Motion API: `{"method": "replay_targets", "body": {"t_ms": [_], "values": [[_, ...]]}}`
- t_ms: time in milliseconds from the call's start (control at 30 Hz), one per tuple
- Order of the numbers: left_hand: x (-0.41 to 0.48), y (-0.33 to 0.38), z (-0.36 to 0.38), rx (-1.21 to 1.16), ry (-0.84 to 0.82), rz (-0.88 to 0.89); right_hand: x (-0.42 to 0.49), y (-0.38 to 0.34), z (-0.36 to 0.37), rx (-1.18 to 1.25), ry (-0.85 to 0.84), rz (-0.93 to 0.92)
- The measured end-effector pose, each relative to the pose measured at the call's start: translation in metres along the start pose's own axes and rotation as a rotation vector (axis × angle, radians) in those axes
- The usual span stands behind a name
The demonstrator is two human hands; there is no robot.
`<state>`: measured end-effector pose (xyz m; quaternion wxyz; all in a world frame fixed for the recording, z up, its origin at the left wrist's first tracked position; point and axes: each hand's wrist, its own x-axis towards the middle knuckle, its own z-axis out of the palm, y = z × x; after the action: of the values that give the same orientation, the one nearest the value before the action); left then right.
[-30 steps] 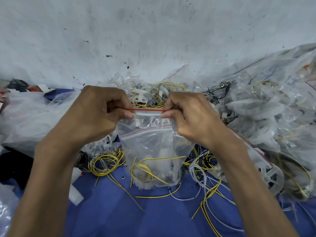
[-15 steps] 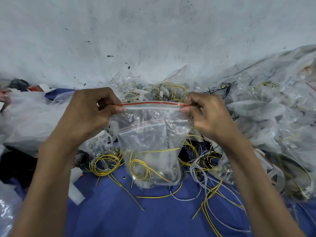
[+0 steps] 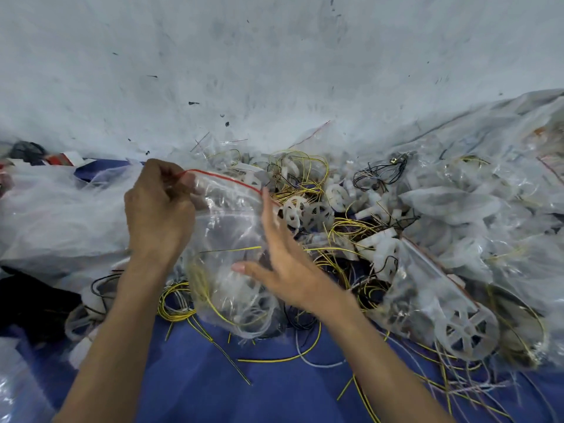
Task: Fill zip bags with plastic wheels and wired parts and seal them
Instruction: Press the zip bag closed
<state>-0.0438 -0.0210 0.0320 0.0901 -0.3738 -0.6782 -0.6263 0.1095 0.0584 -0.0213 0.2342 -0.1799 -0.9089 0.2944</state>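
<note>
You have one zip bag (image 3: 232, 239) in play, at the centre of the view, hanging above the blue cloth (image 3: 189, 386) that covers the bench. Your left hand (image 3: 158, 215) has its grip pinched on the bag's left top corner, thumb and fingers pressed together on the red zip strip (image 3: 225, 180), which runs slanting down toward 3 o'clock. Your right hand (image 3: 283, 270) is off the bag, its grip spread with fingers fanned out, blurred, in front of the bag's right side.

The bag is clear, crumpled and sagging; through it you can see coiled yellow wire (image 3: 201, 285) near the bottom and pale plastic shapes, too smeared to count. Whether the strip is sealed you cannot tell.

At 2 o'clock from the bag lies a heap of loose white plastic wheels (image 3: 305, 212) tangled in yellow and black wires, too many to count. One spoked wheel (image 3: 465, 331) sits inside a filled bag at 4 o'clock. More clear bags are piled at 3 o'clock (image 3: 488, 209) and at 9 o'clock (image 3: 55, 215).
</note>
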Motion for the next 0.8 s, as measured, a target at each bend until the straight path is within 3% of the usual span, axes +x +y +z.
{"method": "replay_targets", "body": {"t_ms": [133,267,467,567,700,800], "values": [[0.005,-0.014,0.004,0.119,0.09,-0.099,-0.002,0.0,0.03,-0.171,0.081,-0.174],[-0.001,-0.018,0.014,0.112,0.058,-0.131,-0.006,-0.002,0.039,-0.207,-0.027,-0.1],[0.0,-0.017,0.017,0.105,-0.094,-0.194,0.001,0.001,0.04,0.003,0.078,-0.007],[0.002,-0.015,0.012,0.125,-0.087,-0.204,0.006,-0.002,0.027,0.072,0.112,-0.024],[0.001,-0.001,0.012,0.031,-0.046,-0.162,0.013,0.001,-0.037,0.006,0.424,0.037],[-0.006,0.007,0.019,0.012,-0.201,-0.103,0.019,0.02,-0.114,-0.193,0.741,0.16]]}}
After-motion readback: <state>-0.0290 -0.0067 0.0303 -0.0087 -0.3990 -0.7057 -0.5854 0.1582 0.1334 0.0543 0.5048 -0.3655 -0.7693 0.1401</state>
